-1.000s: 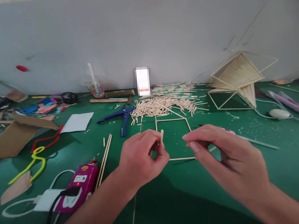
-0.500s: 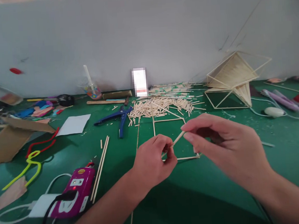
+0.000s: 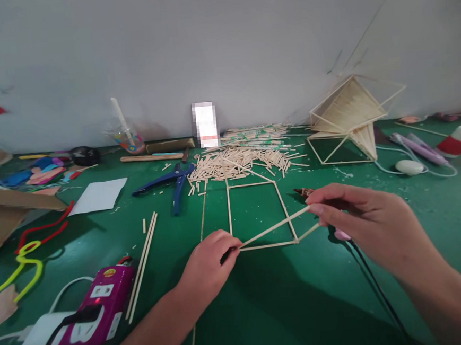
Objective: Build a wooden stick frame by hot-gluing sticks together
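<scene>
A thin wooden stick (image 3: 272, 227) runs at a slant between my hands. My right hand (image 3: 364, 225) pinches its far right end. My left hand (image 3: 210, 267) is closed around its lower left end, at the near left corner of a frame of thin sticks (image 3: 280, 200); the fingers hide that joint. The frame lies on the green table, and another stick slants from its near right corner to beneath my right hand. Partly behind that hand is a hot glue gun with a brown tip (image 3: 304, 192), its pink body mostly covered.
A heap of short sticks (image 3: 233, 164) and a blue cutter (image 3: 177, 184) lie beyond the frame. On the left are two long sticks (image 3: 142, 270) and a magenta power strip (image 3: 99, 305). A finished-looking stick structure (image 3: 346, 115) stands at back right.
My hands have moved apart, the left down and leftward, the right outward. More of the stick now shows between them. The glue gun has come into sight as the view shifted right.
</scene>
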Available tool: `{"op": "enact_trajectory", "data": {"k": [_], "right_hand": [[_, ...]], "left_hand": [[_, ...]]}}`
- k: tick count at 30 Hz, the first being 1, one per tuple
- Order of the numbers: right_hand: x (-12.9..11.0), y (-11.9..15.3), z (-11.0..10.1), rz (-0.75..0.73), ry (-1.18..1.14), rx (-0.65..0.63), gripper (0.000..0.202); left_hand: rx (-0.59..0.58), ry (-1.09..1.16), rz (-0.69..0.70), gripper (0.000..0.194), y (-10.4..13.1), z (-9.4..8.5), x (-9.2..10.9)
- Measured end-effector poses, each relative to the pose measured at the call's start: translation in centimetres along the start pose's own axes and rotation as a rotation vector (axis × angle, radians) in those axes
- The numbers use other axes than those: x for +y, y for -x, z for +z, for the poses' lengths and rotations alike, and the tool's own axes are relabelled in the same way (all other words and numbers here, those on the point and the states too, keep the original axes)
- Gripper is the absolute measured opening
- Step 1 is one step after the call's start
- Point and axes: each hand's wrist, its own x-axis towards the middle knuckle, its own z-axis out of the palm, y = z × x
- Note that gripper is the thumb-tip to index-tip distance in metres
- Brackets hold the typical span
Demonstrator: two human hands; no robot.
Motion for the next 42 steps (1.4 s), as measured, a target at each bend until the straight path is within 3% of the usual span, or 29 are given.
{"op": "enact_trajectory", "data": {"k": [14,42], "right_hand": [[3.7,1.8,-0.5,-0.001,-0.013,0.008,0.021],[3.0,2.4,0.5,0.071,-0.106,0.050,0.022]], "left_hand": [[-0.019,-0.026,0.014,0.017,-0.1,0.1,-0.4],[-0.040,-0.039,0.037,0.018,-0.2,0.0,-0.4]]}}
